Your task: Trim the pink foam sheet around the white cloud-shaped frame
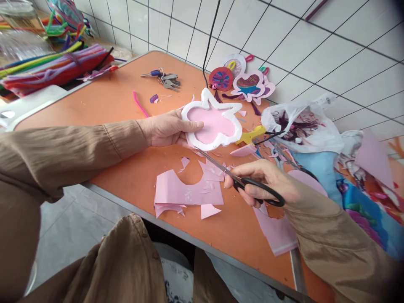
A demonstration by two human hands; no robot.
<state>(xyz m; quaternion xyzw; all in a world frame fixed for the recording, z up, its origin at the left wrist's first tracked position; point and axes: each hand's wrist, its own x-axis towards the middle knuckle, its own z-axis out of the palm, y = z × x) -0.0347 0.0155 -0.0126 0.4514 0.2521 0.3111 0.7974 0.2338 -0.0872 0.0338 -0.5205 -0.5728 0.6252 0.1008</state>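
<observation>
My left hand (168, 127) grips the left side of a scalloped craft piece (214, 124), its thumb lying across the pink middle. A thick white border runs round the piece, with pointed tips at the top. In my right hand (261, 179) is a pair of black-handled scissors (244, 184), fingers in the loops. Their blades look nearly closed and point up-left, the tips close to the lower edge of the piece; whether they touch it I cannot tell. Beneath lie cut pink paper scraps (189, 191), some folded or curved.
A key bunch (168, 80) and a pink pipe cleaner (140, 104) lie at the back. Decorated hanging ornaments (249, 86) lean near the tiled wall. Yellow-handled scissors (252, 134) and a plastic bag (303, 126) of dark tassels sit right. Bundled pipe cleaners (59, 69) fill the left.
</observation>
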